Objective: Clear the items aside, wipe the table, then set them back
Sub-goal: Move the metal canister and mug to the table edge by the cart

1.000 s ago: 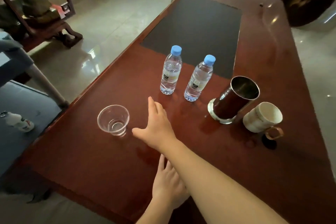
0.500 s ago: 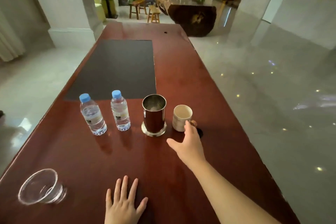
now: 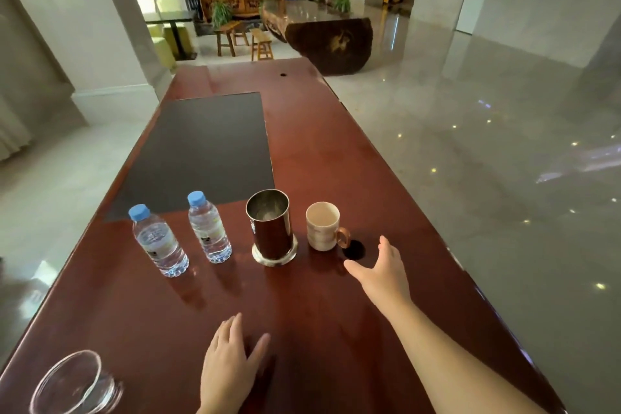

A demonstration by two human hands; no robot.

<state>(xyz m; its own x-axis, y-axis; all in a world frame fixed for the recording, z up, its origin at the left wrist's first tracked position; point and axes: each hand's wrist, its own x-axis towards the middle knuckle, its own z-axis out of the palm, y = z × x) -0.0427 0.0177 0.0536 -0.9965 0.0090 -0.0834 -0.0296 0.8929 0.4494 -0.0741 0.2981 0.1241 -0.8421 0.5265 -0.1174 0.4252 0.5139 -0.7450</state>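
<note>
On the long red-brown table (image 3: 319, 151) stand, left to right, two blue-capped water bottles (image 3: 158, 240) (image 3: 209, 227), a metal cylinder cup (image 3: 271, 227) on a round base, and a white mug (image 3: 323, 226) with a brown handle. A clear plastic cup (image 3: 72, 383) sits at the near left corner. My right hand (image 3: 383, 270) is open, fingers spread, just right of the mug's handle and not touching it. My left hand (image 3: 232, 370) rests flat and open on the table near the front edge.
A black mat (image 3: 205, 148) is inlaid in the table behind the bottles. A dark round cable hole (image 3: 353, 249) lies beside the mug. The table's right edge borders glossy floor. Stools and a dark wooden bench stand beyond the far end.
The view swung from the plastic cup towards the mug. My right hand moved from beside the plastic cup over to the right of the mug. My left hand stayed flat on the table.
</note>
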